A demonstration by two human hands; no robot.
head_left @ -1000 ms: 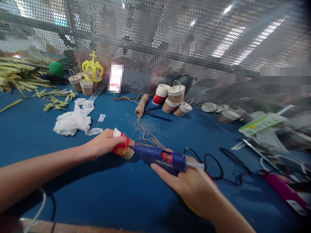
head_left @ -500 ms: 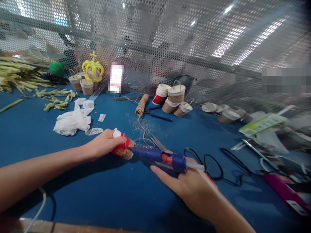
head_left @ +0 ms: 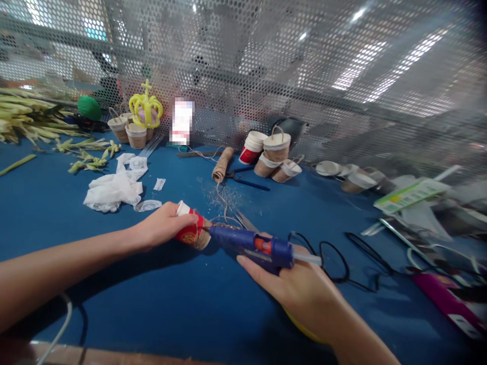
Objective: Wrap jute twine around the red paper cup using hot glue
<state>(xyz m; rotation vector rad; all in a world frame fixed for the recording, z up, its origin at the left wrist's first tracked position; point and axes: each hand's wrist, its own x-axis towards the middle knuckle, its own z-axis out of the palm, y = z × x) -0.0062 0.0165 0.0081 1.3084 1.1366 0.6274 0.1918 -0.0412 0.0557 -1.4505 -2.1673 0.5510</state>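
Observation:
My left hand (head_left: 162,224) is closed round a red and white paper cup (head_left: 189,232) lying on its side, its lower part wrapped in brown twine. My right hand (head_left: 294,289) grips a blue glue gun (head_left: 253,245) whose nozzle touches the cup's twine-wrapped end. Loose twine (head_left: 224,203) runs from the cup up to a twine spool (head_left: 221,165). Scissors (head_left: 245,221) lie just behind the gun.
On the blue table (head_left: 171,304): white crumpled material (head_left: 114,187), green stalks (head_left: 34,121), a yellow crown (head_left: 145,109) with small baskets, several twine-wrapped cups (head_left: 274,154), black cable (head_left: 342,258), tools and a purple item (head_left: 449,301) at right. A perforated metal screen (head_left: 266,61) stands behind.
Almost nothing differs; the glue gun's nozzle has shifted very slightly against the cup's end, and both hands keep their grips.

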